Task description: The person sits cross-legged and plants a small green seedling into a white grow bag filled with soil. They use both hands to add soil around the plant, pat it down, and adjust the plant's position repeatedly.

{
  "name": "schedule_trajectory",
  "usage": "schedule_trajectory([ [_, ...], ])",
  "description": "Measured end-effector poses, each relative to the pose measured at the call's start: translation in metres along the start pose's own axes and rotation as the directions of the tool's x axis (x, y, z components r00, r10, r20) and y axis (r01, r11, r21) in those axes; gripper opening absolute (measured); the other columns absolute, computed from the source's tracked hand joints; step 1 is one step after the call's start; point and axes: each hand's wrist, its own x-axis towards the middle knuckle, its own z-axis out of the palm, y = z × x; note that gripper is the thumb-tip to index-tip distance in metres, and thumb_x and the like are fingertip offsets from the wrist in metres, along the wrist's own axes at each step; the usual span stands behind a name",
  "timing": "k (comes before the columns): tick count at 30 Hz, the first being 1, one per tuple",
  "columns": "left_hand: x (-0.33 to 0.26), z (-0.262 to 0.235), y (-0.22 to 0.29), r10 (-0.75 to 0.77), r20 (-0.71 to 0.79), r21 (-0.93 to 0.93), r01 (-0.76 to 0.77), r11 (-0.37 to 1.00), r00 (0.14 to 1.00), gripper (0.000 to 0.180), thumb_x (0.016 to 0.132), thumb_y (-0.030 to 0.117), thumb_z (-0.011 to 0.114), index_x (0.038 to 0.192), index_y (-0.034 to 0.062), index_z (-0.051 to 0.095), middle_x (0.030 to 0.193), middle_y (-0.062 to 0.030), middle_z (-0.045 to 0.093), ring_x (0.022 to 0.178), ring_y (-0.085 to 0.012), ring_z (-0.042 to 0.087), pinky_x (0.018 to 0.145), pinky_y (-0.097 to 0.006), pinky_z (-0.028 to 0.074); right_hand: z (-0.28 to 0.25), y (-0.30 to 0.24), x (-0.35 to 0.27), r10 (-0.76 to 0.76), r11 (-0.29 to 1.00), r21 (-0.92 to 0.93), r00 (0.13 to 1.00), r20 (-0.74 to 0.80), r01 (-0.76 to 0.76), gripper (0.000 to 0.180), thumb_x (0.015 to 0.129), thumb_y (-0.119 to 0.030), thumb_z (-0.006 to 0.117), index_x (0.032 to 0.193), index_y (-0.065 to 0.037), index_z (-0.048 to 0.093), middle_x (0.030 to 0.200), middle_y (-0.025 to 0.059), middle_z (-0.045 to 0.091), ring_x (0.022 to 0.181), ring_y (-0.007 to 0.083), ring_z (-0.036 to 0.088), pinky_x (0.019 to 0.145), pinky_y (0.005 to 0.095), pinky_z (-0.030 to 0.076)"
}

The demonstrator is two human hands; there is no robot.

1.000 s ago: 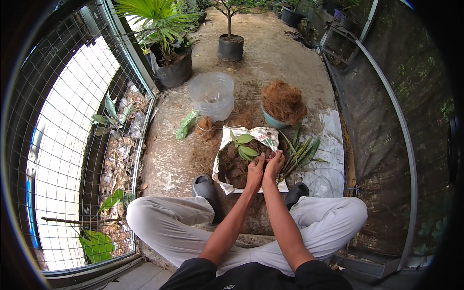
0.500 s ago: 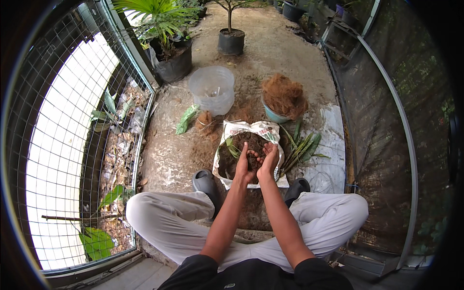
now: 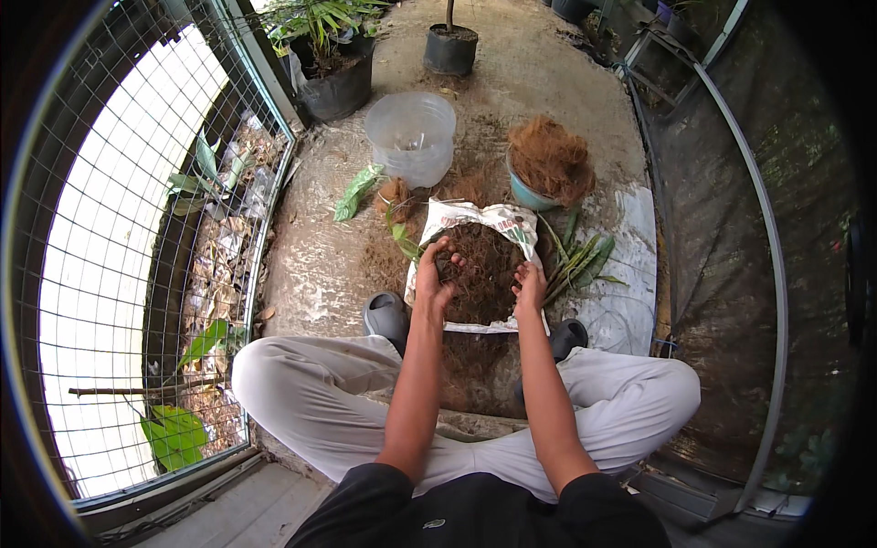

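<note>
A white printed bag [image 3: 484, 216], its rim folded down, stands in front of me holding dark soil mixed with brown fibre [image 3: 484, 274]. My left hand [image 3: 433, 276] is at the bag's left inner side, fingers bent but apart, thumb over the soil. Beside its fingers a green leafy cutting [image 3: 403, 239] leans out over the left rim; its lower end is hidden. My right hand [image 3: 529, 287] is near the right rim with loosely curled, parted fingers, and I see nothing held in it.
Beyond the bag are a clear plastic tub [image 3: 411, 142], a green packet [image 3: 358, 192], a fibre clump [image 3: 394, 197] and a teal pot [image 3: 530, 195] heaped with coconut fibre [image 3: 551, 155]. Cut leafy stems [image 3: 577, 263] lie right. Potted plants [image 3: 449, 50] stand farther back; wire mesh [image 3: 137, 228] borders the left.
My hands, cupped close together over the soil before, have moved apart to the bag's two sides. The leafy cutting now leans farther left, over the rim. The view has shifted slightly.
</note>
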Motion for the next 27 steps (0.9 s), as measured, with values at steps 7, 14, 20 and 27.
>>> schedule_trajectory([
  [7, 0.0, -0.002, 0.016, 0.075, -0.138, -0.109, -0.09, 0.99, 0.988, 0.042, 0.087, 0.044, 0.059, 0.065, 0.0119, 0.045, 0.061, -0.0033, 0.046, 0.052, -0.0161, 0.044, 0.055, -0.031, 0.038, -0.015, 0.108, 0.012, 0.002, 0.764, -0.643, 0.995, 0.097, 0.061, 0.052, 0.087, -0.028, 0.06, 0.129, -0.002, 0.045, 0.13, 0.0164, 0.045, 0.119, 0.0318, 0.045, 0.098, 0.0401, 0.038],
  [14, 0.001, -0.005, 0.016, 0.087, -0.149, -0.118, -0.105, 0.987, 0.985, 0.045, 0.084, 0.045, 0.062, 0.058, 0.0134, 0.042, 0.056, -0.0034, 0.045, 0.052, -0.0186, 0.045, 0.058, -0.034, 0.041, -0.018, 0.152, 0.005, -0.151, 0.382, -0.864, 0.944, 0.292, 0.329, 0.074, 0.079, -0.027, 0.069, 0.139, -0.005, 0.031, 0.142, 0.0222, 0.028, 0.132, 0.0379, 0.028, 0.107, 0.0469, 0.03],
  [20, 0.002, -0.007, 0.013, 0.022, -0.186, -0.17, -0.054, 0.984, 0.982, 0.047, 0.086, 0.046, 0.059, 0.057, 0.0129, 0.043, 0.055, -0.0044, 0.046, 0.055, -0.0213, 0.048, 0.063, -0.037, 0.044, 0.002, 0.142, -0.002, -0.151, 0.319, -0.886, 0.941, 0.303, 0.336, 0.078, 0.076, -0.025, 0.074, 0.139, -0.007, 0.032, 0.141, 0.0211, 0.029, 0.129, 0.0383, 0.03, 0.105, 0.047, 0.033],
  [27, 0.005, -0.012, 0.007, -0.007, -0.162, -0.168, -0.02, 0.986, 0.987, 0.045, 0.088, 0.044, 0.057, 0.059, 0.0122, 0.043, 0.056, -0.005, 0.047, 0.057, -0.0223, 0.05, 0.065, -0.037, 0.045, -0.004, 0.138, 0.004, -0.074, 0.302, -0.883, 0.932, 0.354, 0.359, 0.066, 0.078, -0.021, 0.073, 0.133, -0.006, 0.042, 0.135, 0.0165, 0.039, 0.122, 0.0345, 0.041, 0.099, 0.0455, 0.04],
])
